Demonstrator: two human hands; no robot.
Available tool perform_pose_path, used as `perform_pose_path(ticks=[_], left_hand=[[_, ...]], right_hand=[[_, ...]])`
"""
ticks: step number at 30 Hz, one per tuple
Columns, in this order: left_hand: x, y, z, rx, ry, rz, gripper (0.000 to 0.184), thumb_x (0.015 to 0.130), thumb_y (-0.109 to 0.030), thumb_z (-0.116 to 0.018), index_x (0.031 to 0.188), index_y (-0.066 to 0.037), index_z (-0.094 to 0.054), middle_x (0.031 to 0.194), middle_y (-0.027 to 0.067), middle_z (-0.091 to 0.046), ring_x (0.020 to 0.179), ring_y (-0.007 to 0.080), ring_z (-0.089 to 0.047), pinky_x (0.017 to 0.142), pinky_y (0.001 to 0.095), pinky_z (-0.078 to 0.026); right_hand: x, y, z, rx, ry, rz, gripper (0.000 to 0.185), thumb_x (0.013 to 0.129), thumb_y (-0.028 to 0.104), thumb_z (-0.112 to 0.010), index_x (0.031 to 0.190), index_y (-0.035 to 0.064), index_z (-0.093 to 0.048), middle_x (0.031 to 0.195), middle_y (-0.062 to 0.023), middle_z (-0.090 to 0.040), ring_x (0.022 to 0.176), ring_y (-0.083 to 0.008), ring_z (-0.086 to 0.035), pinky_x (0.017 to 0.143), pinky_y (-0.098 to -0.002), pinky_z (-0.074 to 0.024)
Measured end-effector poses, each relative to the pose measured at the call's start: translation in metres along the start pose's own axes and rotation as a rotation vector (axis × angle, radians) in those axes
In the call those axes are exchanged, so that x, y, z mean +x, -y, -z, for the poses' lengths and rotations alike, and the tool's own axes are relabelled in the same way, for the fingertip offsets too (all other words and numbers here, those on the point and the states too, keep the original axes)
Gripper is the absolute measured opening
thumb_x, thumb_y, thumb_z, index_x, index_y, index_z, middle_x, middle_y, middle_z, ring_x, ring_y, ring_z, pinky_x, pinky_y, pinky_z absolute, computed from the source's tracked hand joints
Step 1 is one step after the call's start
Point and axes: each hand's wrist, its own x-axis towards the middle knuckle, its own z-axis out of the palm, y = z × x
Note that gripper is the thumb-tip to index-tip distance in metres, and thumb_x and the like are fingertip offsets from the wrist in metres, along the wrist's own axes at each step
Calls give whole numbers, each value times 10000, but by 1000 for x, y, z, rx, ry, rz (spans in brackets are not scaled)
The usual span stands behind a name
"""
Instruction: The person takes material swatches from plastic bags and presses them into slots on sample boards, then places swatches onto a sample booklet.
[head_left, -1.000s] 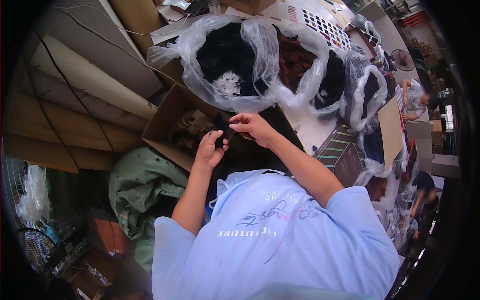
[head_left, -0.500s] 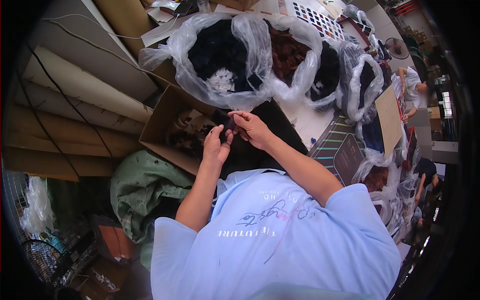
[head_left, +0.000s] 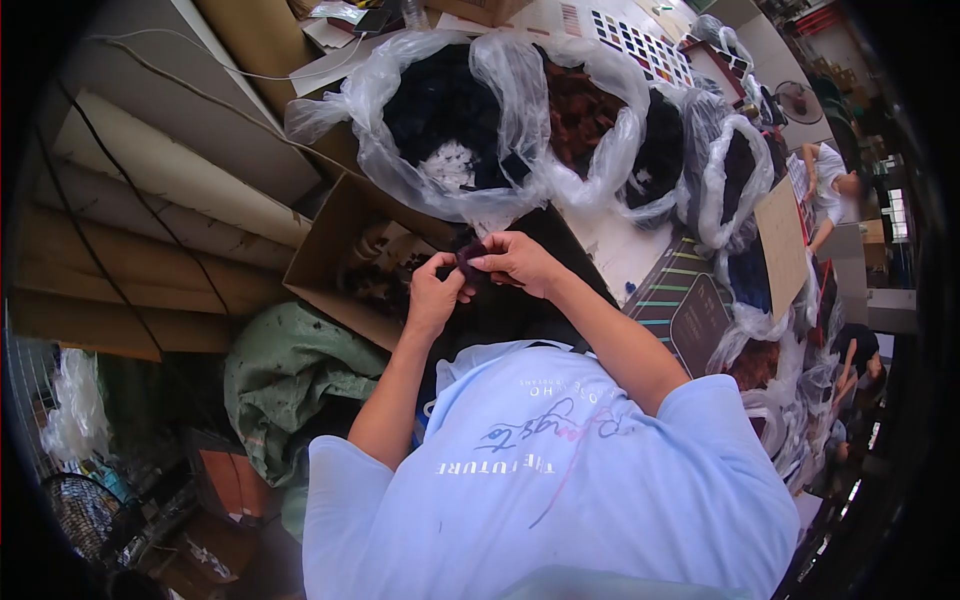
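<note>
Between my hands is a small dark purple piece (head_left: 468, 262) that looks soft, like a scrap of cloth; its exact kind is too small to make out. My left hand (head_left: 436, 293) pinches its near-left side. From the right, my right hand (head_left: 522, 264) grips it between thumb and fingers. Below and left of the hands stands an open cardboard box (head_left: 312, 232) with dark and pale scraps inside. Just beyond them sits a clear plastic bag (head_left: 362, 110) full of dark pieces, with a white patch among them.
More plastic bags hold reddish-brown pieces (head_left: 580, 105) and dark pieces (head_left: 655, 150). A colour swatch card (head_left: 640, 45) lies behind. A green sack (head_left: 300, 375) is at the left, beside large rolls (head_left: 170, 170). Other people (head_left: 828, 180) are at the far right.
The fingers of both hands have shifted on the purple piece, and more of it shows. My left hand has turned slightly, its back now more in view.
</note>
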Motion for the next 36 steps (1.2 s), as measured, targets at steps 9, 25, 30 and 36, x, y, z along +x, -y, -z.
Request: perform_pose_path(ticks=[9, 25, 30, 36], left_hand=[[-13, -31, 42, -259, 30, 198, 365, 954, -332, -631, 1213, -82, -570, 962, 65, -652, 646, 116, -611, 552, 223, -482], [-39, -48, 53, 163, 7, 90, 532, 832, -85, -722, 1343, -107, -573, 1188, 98, -641, 622, 109, -623, 549, 243, -521], [-30, -36, 45, 2, 4, 7, 161, 860, -26, -675, 1019, -5, -683, 1108, 45, -667, 649, 58, -595, 579, 196, -489], [-27, -54, 75, -564, -135, 44, 82, 866, -123, -696, 886, -74, -633, 700, -9, -597, 557, 83, -540, 509, 219, -420]], right_hand=[[-11, 14, -4, -1439, -23, 994, 128, 715, 50, -663, 776, 82, -555, 1071, -20, -637, 804, -216, -652, 606, -335, -526], [2, 11, -9, -1478, 154, 1105, 165, 671, 52, -695, 780, 87, -575, 1087, -63, -613, 820, -198, -632, 601, -310, -510], [3, -3, -23, -1099, 76, 922, 119, 732, 41, -691, 835, 67, -636, 1043, -79, -631, 807, -267, -647, 642, -317, -532], [23, -8, -16, 6, -272, -35, 93, 863, 106, -731, 920, 80, -663, 778, 12, -621, 705, -65, -604, 625, -199, -479]])
